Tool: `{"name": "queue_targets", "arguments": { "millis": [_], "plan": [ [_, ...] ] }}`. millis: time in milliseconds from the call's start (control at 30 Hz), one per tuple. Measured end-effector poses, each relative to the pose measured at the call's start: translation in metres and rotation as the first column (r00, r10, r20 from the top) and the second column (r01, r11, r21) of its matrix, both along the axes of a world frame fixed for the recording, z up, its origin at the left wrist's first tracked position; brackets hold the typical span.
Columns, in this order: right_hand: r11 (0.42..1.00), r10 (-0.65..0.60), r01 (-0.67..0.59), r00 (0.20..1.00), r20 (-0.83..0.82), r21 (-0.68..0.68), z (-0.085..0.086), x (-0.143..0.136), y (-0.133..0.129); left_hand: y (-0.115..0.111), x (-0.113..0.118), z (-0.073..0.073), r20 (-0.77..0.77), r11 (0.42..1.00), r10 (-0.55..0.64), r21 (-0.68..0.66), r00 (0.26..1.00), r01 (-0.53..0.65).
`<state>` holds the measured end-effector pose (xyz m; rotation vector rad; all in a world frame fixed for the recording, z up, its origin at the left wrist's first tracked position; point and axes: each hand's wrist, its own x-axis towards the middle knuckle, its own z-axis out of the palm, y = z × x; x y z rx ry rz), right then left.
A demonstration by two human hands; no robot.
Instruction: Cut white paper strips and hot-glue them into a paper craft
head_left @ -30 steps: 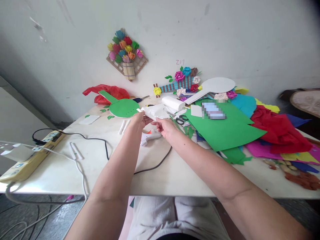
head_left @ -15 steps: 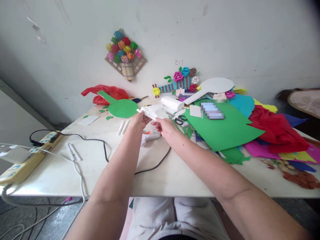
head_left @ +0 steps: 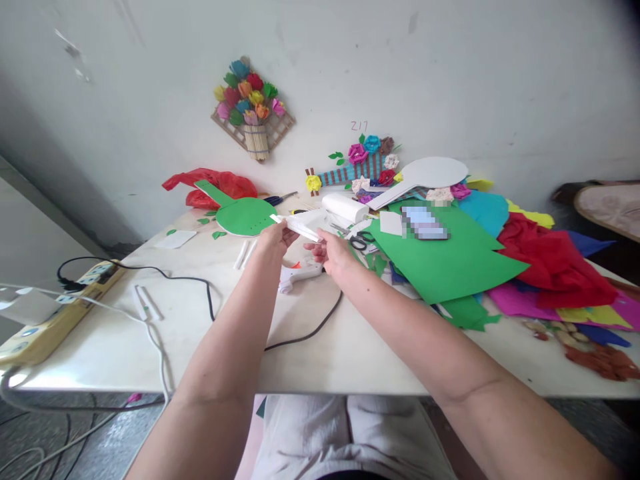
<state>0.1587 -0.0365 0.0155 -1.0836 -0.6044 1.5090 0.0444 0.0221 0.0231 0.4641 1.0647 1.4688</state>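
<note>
Between my two hands is a folded strip of white paper (head_left: 299,225), lifted above the table. My left hand (head_left: 280,237) is closed on its left end, and my right hand (head_left: 330,252) pinches its right end. Just below them lies a white glue gun (head_left: 295,276) with an orange trigger, partly hidden by my hands. A green paddle-shaped cutout (head_left: 246,217) rests to the left of my left hand. Scissors with black handles (head_left: 359,241) lie right of my right hand, near a white paper roll (head_left: 345,208).
Green sheets (head_left: 440,267) with a phone (head_left: 425,222) on top cover the right side, beside red crepe paper (head_left: 545,260). A white paddle-shaped cutout (head_left: 435,171) leans at the back. A yellow power strip (head_left: 60,313) and cables run along the left.
The white paper looks narrower and flatter between my hands, as its near edge is folded over. My hands have barely shifted.
</note>
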Motion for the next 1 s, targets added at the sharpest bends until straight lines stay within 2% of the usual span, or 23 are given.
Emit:
{"name": "queue_targets", "arguments": {
  "millis": [100,200,400,767,1000],
  "plan": [
    [0.991,0.131,-0.132,0.991,-0.024,-0.032,0.0016,0.0026,0.0015,0.0,0.0005,-0.0001,0.008,1.0,-0.025,-0.007,1.0,0.025],
    [0.985,0.168,-0.169,0.986,-0.018,-0.023,0.0013,0.0027,0.0006,0.0,0.0016,-0.0012,-0.014,0.997,-0.072,-0.004,0.997,0.072],
    [0.995,0.095,-0.094,0.995,-0.022,0.024,-0.0012,0.0007,-0.0019,0.0006,0.0008,-0.0021,-0.057,0.995,-0.095,0.014,0.994,0.096],
    [0.997,-0.046,0.044,0.998,0.041,0.057,-0.0034,-0.0038,-0.0041,0.0019,0.0009,-0.0046,-0.069,0.999,-0.044,0.009,0.997,0.045],
    [0.994,-0.075,0.069,0.995,0.062,0.089,-0.0057,-0.0062,-0.0039,0.0015,0.0035,-0.0011,-0.069,1.0,-0.012,0.0,0.998,0.012]
  ]
}}
